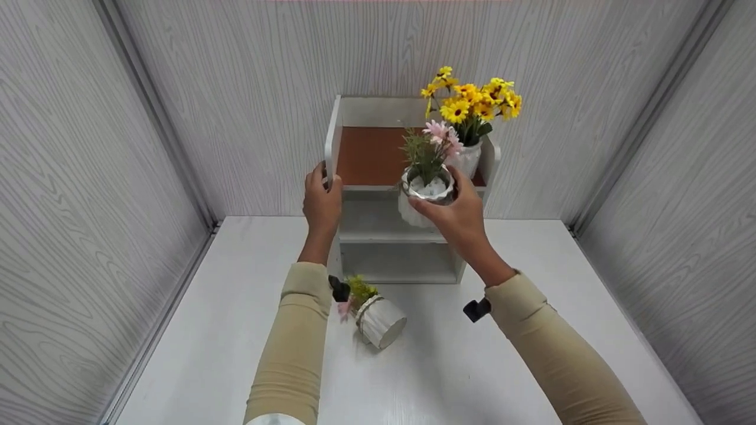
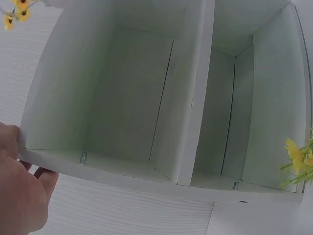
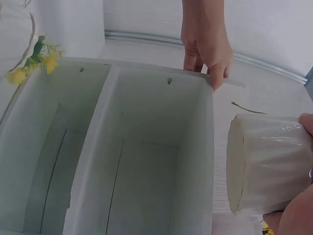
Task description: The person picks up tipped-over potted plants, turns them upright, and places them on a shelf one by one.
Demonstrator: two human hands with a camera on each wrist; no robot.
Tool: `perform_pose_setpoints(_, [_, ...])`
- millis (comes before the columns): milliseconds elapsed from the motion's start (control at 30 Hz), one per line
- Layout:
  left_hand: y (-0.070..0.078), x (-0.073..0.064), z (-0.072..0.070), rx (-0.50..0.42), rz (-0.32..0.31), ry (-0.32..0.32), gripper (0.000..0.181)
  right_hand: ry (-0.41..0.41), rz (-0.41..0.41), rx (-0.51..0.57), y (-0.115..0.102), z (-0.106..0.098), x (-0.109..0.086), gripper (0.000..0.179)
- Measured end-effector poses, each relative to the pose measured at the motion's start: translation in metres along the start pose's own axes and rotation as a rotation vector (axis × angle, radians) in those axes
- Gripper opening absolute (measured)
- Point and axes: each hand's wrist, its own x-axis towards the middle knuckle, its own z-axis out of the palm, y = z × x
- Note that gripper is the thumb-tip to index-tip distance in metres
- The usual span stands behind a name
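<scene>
My right hand (image 1: 459, 213) grips a white ribbed flower pot (image 1: 418, 212) by its rim, thumb at the near side. Pink flowers and green sprigs rise from it, and the pot is held in front of the upper part of a white shelf unit (image 1: 393, 238). In the right wrist view the pot's flat base (image 3: 236, 164) faces the shelf side. My left hand (image 1: 322, 200) holds the unit's left side panel near the top board's front corner. On the brown top board (image 1: 375, 154), at the right, stands a white pot (image 1: 466, 159) of yellow flowers (image 1: 472, 103).
Another white pot (image 1: 381, 321) with yellow-green and pink flowers lies on its side on the white table (image 1: 437, 366), in front of the unit. The unit has two open compartments below its top. Wood-grain panels (image 1: 266, 71) enclose the back and both sides.
</scene>
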Motion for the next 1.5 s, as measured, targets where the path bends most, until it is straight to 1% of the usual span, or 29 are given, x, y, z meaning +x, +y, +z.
perform_pose_setpoints(100, [0.001, 0.000, 0.001, -0.001, 0.004, -0.005, 0.051, 0.009, 0.004, -0.016, -0.004, 0.005, 0.012, 0.100])
perform_pose_setpoints(200, [0.002, 0.000, 0.001, 0.007, 0.007, -0.007, 0.051, 0.023, -0.010, -0.021, -0.006, 0.009, 0.022, 0.099])
perform_pose_setpoints(267, [0.002, -0.001, 0.001, 0.007, 0.011, -0.003, 0.051, 0.022, -0.014, -0.001, -0.007, 0.014, 0.028, 0.097])
perform_pose_setpoints(400, [0.003, -0.002, -0.001, 0.006, 0.025, 0.004, 0.051, 0.015, 0.013, 0.047, -0.007, 0.024, 0.040, 0.098])
perform_pose_setpoints(567, [0.000, -0.003, 0.000, 0.017, 0.032, 0.004, 0.051, 0.025, 0.025, 0.060, -0.003, 0.037, 0.050, 0.094])
perform_pose_setpoints(700, [-0.001, -0.003, 0.001, 0.020, 0.026, -0.002, 0.051, 0.041, 0.041, 0.063, 0.000, 0.042, 0.055, 0.089])
perform_pose_setpoints(833, [-0.001, -0.002, 0.001, 0.018, 0.019, 0.003, 0.050, 0.040, 0.055, 0.071, -0.002, 0.046, 0.062, 0.087])
perform_pose_setpoints(1000, [-0.001, -0.002, 0.001, 0.016, 0.023, 0.005, 0.050, 0.015, 0.108, 0.017, -0.001, 0.050, 0.072, 0.090])
perform_pose_setpoints(1100, [-0.002, -0.002, 0.000, 0.014, 0.014, 0.010, 0.050, -0.005, 0.138, -0.008, 0.000, 0.053, 0.079, 0.092])
perform_pose_setpoints(1233, [-0.002, -0.003, 0.000, 0.011, 0.008, 0.016, 0.050, -0.008, 0.151, -0.017, 0.001, 0.057, 0.086, 0.089])
perform_pose_setpoints(1367, [-0.001, -0.004, 0.001, 0.022, 0.020, 0.006, 0.050, -0.002, 0.178, -0.062, 0.002, 0.058, 0.090, 0.093])
perform_pose_setpoints(1500, [0.000, -0.004, 0.002, 0.034, 0.032, 0.012, 0.050, -0.004, 0.201, -0.090, 0.003, 0.058, 0.095, 0.097])
